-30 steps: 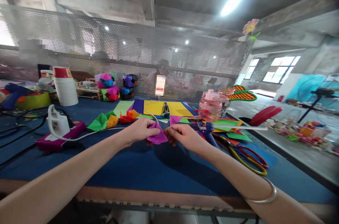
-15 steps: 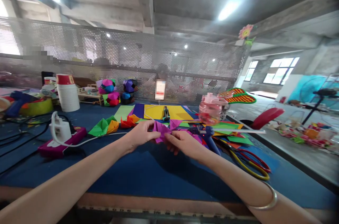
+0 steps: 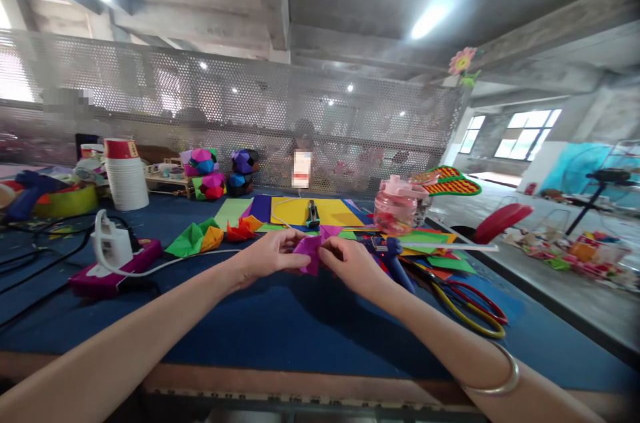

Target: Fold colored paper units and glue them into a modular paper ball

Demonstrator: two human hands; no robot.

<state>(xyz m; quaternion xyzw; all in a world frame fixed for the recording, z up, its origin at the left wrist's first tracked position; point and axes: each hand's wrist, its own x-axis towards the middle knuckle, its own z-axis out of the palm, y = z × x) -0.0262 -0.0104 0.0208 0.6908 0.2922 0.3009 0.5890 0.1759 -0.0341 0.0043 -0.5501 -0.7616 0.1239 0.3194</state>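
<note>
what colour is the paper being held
The paper is purple; it shows best in the head view.

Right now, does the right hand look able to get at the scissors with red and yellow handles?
Probably yes: nothing seems to lie over the handles of the scissors, though the right hand is busy at the purple paper.

- Table (image 3: 280,333): open blue run between the forearms, from near edge to below the left hand (image 3: 270,256) and right hand (image 3: 353,267).
- Power strip (image 3: 145,253): bulky plug on top; low white cable (image 3: 185,259) crossing towards left wrist.
- Paper cups (image 3: 127,181): tall stack behind strip.
- Knife (image 3: 313,215): low, beyond hands.
- Glue gun (image 3: 399,269): near right hand.
- Scissors (image 3: 434,283): flat, beyond right forearm.
- Pink jar (image 3: 395,211): upright behind gun.
- Mesh screen (image 3: 240,103): far-side barrier.
</note>
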